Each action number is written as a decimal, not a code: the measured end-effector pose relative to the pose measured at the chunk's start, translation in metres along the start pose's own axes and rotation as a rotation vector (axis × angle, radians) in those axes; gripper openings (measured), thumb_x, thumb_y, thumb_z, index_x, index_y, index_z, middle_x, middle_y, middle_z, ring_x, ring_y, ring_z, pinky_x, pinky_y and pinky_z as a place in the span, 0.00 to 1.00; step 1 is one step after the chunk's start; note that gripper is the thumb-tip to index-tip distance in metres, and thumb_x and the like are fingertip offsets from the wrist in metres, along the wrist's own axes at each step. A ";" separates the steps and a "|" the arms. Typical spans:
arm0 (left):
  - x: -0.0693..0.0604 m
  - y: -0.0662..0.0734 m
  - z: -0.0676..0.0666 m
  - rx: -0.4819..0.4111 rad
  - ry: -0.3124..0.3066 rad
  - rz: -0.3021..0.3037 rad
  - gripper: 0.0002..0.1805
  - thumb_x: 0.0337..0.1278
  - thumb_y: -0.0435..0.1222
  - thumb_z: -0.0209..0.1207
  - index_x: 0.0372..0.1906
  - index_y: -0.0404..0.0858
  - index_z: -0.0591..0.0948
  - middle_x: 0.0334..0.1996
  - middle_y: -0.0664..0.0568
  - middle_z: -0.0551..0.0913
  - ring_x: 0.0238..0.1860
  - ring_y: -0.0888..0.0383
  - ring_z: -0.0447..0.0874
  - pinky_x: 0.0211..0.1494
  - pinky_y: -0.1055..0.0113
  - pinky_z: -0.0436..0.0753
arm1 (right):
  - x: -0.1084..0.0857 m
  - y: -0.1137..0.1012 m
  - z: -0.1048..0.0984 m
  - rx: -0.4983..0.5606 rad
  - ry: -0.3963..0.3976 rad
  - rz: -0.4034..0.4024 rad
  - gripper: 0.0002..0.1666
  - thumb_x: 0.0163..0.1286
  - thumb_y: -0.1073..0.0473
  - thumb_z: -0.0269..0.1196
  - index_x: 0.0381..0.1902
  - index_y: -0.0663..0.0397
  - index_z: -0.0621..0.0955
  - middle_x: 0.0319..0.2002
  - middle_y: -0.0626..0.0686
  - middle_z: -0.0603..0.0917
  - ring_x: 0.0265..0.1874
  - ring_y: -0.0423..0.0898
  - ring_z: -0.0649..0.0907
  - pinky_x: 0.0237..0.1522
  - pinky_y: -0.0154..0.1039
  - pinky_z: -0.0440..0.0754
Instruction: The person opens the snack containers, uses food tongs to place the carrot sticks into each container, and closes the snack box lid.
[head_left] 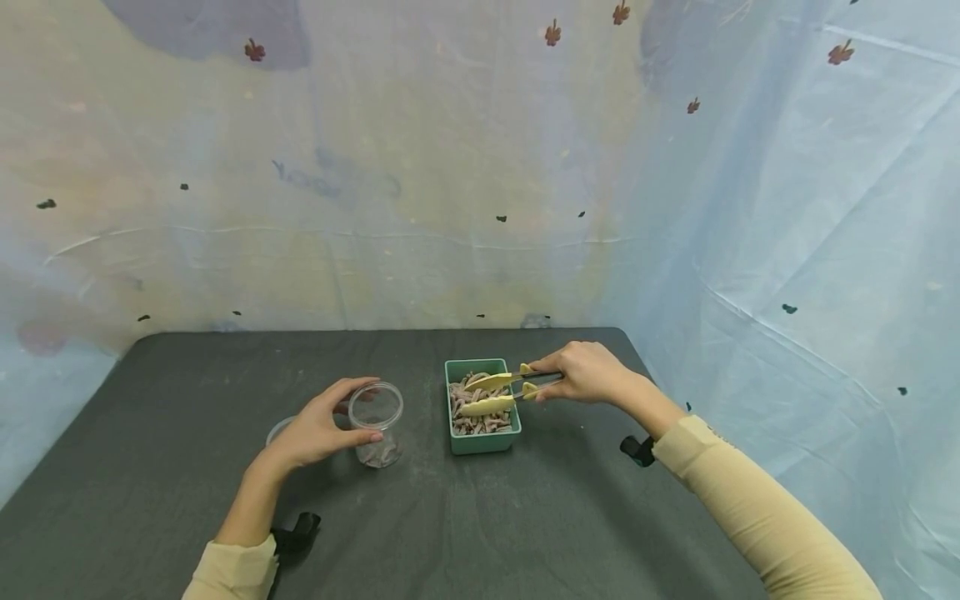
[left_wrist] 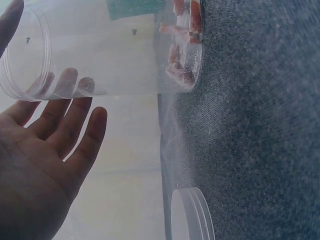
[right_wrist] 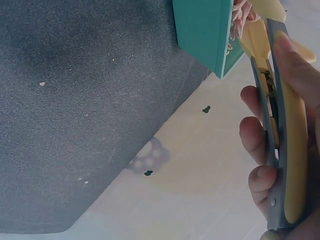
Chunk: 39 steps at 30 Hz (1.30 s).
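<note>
My left hand holds a clear plastic jar upright on the table, thumb on the near side and fingers at the far side of its mouth. Several pinkish-brown pieces lie at the jar's bottom. In my right hand is a pair of yellow-tipped tongs, gripped by the handles with its tips spread. Those tips are over a green rectangular container filled with greyish-pink strips. In the right wrist view, thumb and fingers wrap the tongs' grey and yellow handles.
A round translucent lid lies on the table behind the left hand, mostly hidden by it in the head view. The dark grey table ends at a patterned sheet hung behind it and along the right side.
</note>
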<state>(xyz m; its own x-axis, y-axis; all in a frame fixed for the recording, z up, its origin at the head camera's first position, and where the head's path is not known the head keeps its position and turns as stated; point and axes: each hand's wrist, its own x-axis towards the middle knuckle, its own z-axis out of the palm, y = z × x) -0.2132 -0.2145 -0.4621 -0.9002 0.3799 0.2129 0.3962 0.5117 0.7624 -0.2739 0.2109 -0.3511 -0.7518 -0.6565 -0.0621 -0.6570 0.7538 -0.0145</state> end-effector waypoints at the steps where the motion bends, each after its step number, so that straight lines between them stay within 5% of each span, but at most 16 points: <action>1: 0.000 0.000 0.000 0.001 0.000 0.000 0.42 0.53 0.47 0.72 0.72 0.49 0.67 0.65 0.49 0.73 0.62 0.46 0.75 0.57 0.46 0.74 | 0.000 0.000 0.000 -0.001 0.005 -0.001 0.35 0.58 0.33 0.68 0.61 0.39 0.82 0.52 0.46 0.88 0.20 0.31 0.77 0.18 0.30 0.69; 29: 0.000 0.000 -0.001 -0.002 -0.005 0.004 0.41 0.54 0.47 0.72 0.73 0.49 0.67 0.65 0.49 0.73 0.62 0.45 0.75 0.57 0.45 0.74 | -0.019 0.008 0.003 0.065 0.172 0.002 0.33 0.58 0.35 0.70 0.58 0.41 0.84 0.49 0.46 0.89 0.21 0.31 0.77 0.19 0.30 0.64; 39: 0.000 0.000 0.000 0.002 -0.001 0.006 0.42 0.54 0.46 0.72 0.73 0.47 0.67 0.65 0.49 0.73 0.62 0.45 0.75 0.57 0.46 0.75 | -0.022 0.010 -0.001 0.114 0.247 0.027 0.31 0.59 0.40 0.71 0.59 0.41 0.83 0.49 0.47 0.89 0.12 0.32 0.66 0.17 0.30 0.59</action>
<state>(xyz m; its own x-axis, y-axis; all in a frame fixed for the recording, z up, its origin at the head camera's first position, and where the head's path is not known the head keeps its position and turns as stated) -0.2132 -0.2142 -0.4620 -0.8978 0.3834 0.2169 0.4019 0.5113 0.7596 -0.2639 0.2332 -0.3484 -0.7688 -0.6133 0.1811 -0.6368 0.7601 -0.1291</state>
